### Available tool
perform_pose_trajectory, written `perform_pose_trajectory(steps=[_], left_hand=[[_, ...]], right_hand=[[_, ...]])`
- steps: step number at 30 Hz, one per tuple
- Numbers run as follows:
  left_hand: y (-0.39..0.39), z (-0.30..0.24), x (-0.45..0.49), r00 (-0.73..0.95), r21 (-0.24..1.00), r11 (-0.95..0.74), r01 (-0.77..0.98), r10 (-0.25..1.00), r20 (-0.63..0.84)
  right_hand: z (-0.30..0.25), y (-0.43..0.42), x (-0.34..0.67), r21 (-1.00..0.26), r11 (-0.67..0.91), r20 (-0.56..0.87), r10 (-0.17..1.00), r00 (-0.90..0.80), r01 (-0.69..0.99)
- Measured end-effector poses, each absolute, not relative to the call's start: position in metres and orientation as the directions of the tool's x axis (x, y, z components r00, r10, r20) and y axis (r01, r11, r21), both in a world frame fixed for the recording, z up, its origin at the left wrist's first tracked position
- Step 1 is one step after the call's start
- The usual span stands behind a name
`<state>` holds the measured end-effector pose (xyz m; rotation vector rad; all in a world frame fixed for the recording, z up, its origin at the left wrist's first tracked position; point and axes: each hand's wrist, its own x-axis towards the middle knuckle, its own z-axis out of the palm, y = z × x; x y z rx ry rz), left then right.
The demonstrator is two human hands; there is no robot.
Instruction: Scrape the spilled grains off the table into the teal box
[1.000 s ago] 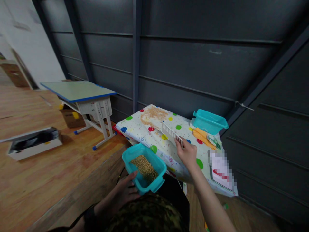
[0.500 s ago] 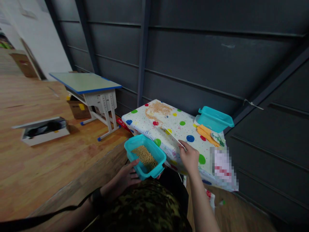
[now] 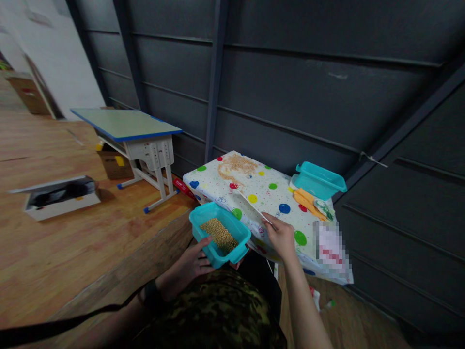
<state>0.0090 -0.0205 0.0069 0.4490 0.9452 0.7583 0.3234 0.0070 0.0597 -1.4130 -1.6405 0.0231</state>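
Observation:
My left hand (image 3: 196, 259) grips the near left side of a turquoise plastic tub (image 3: 238, 257), thumb over the rim. A heap of pale yellow beans (image 3: 220, 232), like soybeans, covers part of its bottom. The tub is held at the front edge of a table with a dotted tablecloth (image 3: 274, 194). In my right hand (image 3: 281, 236) is a thin, flat white strip (image 3: 252, 203), pinched at its near end. It slants over the cloth, its far end close to scattered beans (image 3: 241, 166). Whether it touches the cloth I cannot tell.
A second turquoise tub (image 3: 319, 180) stands at the table's back right, beside an orange cloth (image 3: 308, 201) and a roundish green-and-white item (image 3: 324, 209). A dark panelled wall (image 3: 290, 97) rises behind. Left are a school desk (image 3: 125, 123) and an open white box (image 3: 61, 198) on the floor.
My right hand and the white strip have shifted slightly left, towards the scattered beans. My left hand keeps its hold on the tub. The view has turned a little.

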Motion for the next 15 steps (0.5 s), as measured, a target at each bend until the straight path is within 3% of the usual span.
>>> perform_pose_trajectory(steps=[10, 15], left_hand=[[-0.026, 0.013, 0.014, 0.316, 0.647, 0.641, -0.413, 0.767, -0.558], [-0.023, 0.013, 0.017, 0.294, 0.625, 0.659, -0.42, 0.75, -0.593]], right_hand=[[0.066, -0.01, 0.293, -0.553, 0.388, 0.605, 0.795, 0.036, 0.737], [0.068, -0.02, 0.281, -0.645, 0.395, 0.594, 0.798, 0.104, 0.654]])
